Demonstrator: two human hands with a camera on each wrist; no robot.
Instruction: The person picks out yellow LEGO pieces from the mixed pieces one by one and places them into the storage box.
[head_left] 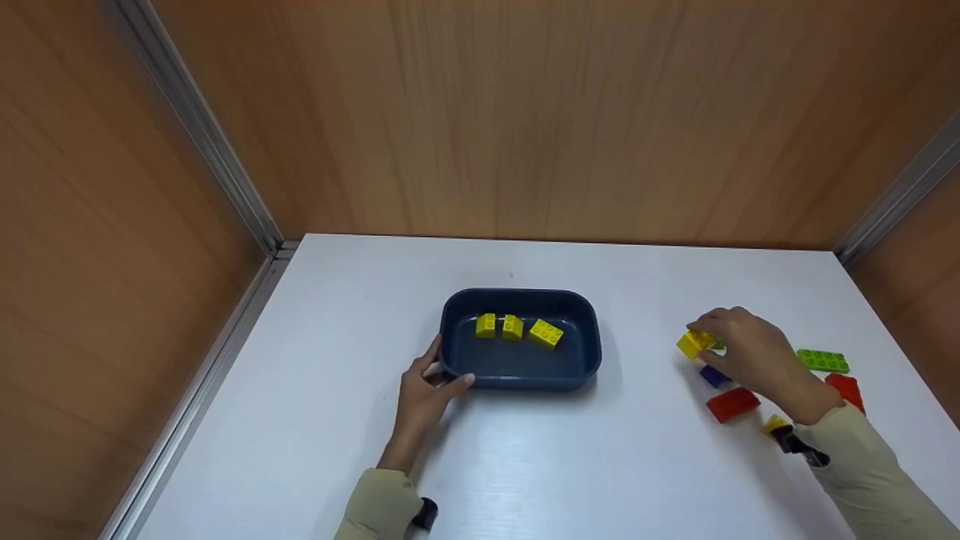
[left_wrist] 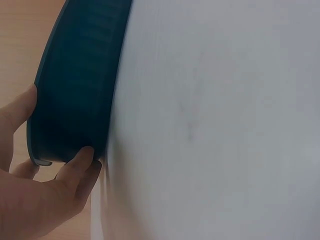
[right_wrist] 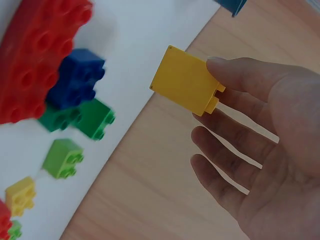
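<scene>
A dark blue plastic container [head_left: 517,365] with rounded corners sits mid-table, holding a few yellow toy bricks [head_left: 512,328]. My left hand [head_left: 424,394] grips its near left corner, thumb at the front wall and fingers along the left end. In the left wrist view the same container [left_wrist: 80,75] shows between thumb and fingertips. On the right, my right hand [head_left: 754,360] pinches a yellow toy brick [head_left: 691,345] over the loose bricks. The right wrist view shows that yellow brick [right_wrist: 184,80] between thumb and fingers, its studs toward the palm.
Around the right hand lie a red brick [head_left: 733,405], a dark blue brick [head_left: 714,376], a light green brick [head_left: 823,361], another red brick [head_left: 845,391] and a yellow brick [head_left: 774,426]. Green bricks [right_wrist: 95,120] show in the right wrist view. Wooden panels [head_left: 525,120] enclose the white table [head_left: 337,315].
</scene>
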